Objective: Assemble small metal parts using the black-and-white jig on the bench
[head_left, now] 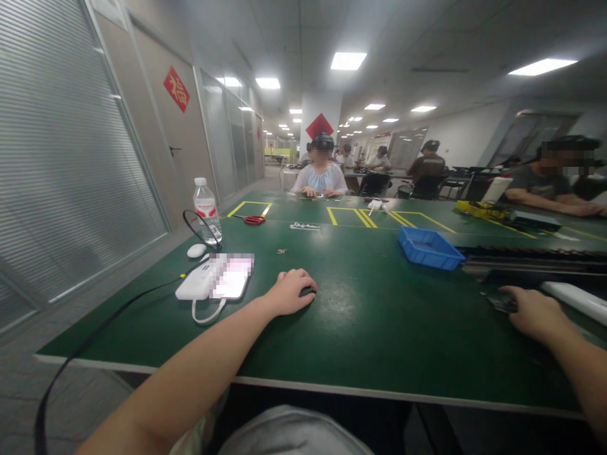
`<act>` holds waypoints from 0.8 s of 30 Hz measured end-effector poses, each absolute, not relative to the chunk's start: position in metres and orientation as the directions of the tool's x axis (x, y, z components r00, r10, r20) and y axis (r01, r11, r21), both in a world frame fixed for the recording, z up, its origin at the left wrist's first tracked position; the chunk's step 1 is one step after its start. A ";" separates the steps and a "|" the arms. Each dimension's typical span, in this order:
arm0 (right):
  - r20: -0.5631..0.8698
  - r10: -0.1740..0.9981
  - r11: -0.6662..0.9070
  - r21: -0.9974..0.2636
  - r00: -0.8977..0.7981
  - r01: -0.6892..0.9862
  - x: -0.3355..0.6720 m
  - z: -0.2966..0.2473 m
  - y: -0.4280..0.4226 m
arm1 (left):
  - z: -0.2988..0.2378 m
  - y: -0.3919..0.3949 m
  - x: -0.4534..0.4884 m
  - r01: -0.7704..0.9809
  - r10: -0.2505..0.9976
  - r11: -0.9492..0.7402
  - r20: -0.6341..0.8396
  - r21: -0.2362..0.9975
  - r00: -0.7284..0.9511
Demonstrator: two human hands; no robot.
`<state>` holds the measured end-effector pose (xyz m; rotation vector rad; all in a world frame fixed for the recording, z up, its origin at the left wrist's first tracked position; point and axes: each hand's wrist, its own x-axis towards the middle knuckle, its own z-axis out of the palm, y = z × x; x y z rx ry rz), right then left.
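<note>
My left hand (293, 292) rests on the green table (360, 341), fingers loosely curved and thumb apart, with nothing to be seen in it. Nearest to it are a small metallic item (281, 251) and a phone (239, 278), its screen lit and blurred. At the right, my right hand (533, 313) has its fingers closed on a small dark, shiny, flat piece (500, 302) low over the tabletop. What that piece is cannot be made out. A blue plastic tray (429, 249) sits farther back, left of this hand.
Beside the phone lie a white power bank (192, 284), a white cable and a water bottle (207, 212). Red-handled scissors (255, 220) lie behind. A long white bar (576, 300) and black rails (535, 258) occupy the right. Across the table sits a person (320, 177).
</note>
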<state>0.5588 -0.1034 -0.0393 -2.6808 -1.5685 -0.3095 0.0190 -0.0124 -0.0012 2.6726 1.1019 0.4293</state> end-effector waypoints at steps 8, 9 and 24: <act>0.132 0.878 -0.474 0.102 0.460 0.875 0.548 -0.031 -0.105 | -0.002 -0.011 0.019 0.639 0.702 -0.707 0.192 0.302 0.686; 0.136 0.869 -0.490 0.096 0.476 0.867 0.547 -0.031 -0.106 | -0.002 -0.011 0.019 0.640 0.703 -0.707 0.191 0.301 0.686; 0.132 0.855 -0.512 0.066 0.501 0.856 0.531 -0.019 -0.109 | -0.003 -0.010 0.019 0.629 0.692 -0.717 0.200 0.300 0.694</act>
